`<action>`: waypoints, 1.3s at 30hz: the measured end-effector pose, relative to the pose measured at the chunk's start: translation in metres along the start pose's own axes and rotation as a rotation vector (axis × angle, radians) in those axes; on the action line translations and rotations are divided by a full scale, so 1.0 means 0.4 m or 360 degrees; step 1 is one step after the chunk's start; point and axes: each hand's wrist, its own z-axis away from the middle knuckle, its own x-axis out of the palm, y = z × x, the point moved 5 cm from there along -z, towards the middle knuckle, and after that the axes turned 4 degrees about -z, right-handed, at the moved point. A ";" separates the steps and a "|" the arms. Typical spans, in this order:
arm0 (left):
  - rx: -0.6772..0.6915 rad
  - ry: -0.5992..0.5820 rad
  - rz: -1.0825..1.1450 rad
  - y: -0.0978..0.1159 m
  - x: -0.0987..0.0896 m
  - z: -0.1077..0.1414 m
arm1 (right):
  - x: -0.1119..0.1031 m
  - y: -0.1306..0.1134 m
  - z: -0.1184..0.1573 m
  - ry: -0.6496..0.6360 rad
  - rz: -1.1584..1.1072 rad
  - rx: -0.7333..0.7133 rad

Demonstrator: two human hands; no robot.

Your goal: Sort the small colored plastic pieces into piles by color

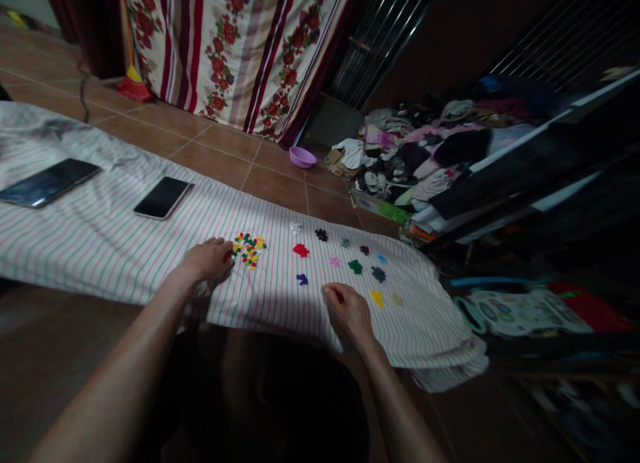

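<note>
A mixed pile of small red, yellow, green and white pieces (251, 249) lies on the striped cloth (270, 303). At its left edge rests my left hand (210, 257), fingers low against the cloth and not gripping anything I can see. My right hand (353, 309) is curled, thumb and forefinger together; whatever it may hold is hidden. Around it lie small one-colour heaps: dark blue pieces (302, 279), red pieces (301, 250), green pieces (355, 267), yellow pieces (377, 298), black pieces (321, 235) and several more heaps.
On the cloth's left side lie a phone (163, 197) and a larger dark tablet (47, 182). Beyond the cloth's far edge, a purple basin (303, 157) stands on the tiled floor. A heap of clothes (415, 149) fills the right background, beside a floral curtain (225, 49).
</note>
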 end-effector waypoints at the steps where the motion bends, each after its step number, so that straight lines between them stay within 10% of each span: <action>1: 0.0003 -0.0001 0.0007 0.000 0.000 0.001 | 0.008 -0.009 -0.001 -0.0020 -0.0001 -0.0002; 19: -0.0003 0.0016 0.0079 -0.005 0.001 -0.002 | 0.175 -0.223 -0.101 -0.0254 -0.0202 -0.0219; 39: 0.0038 0.0009 0.0068 -0.003 0.002 -0.001 | 0.308 -0.295 -0.144 -0.0308 -0.0276 -0.0392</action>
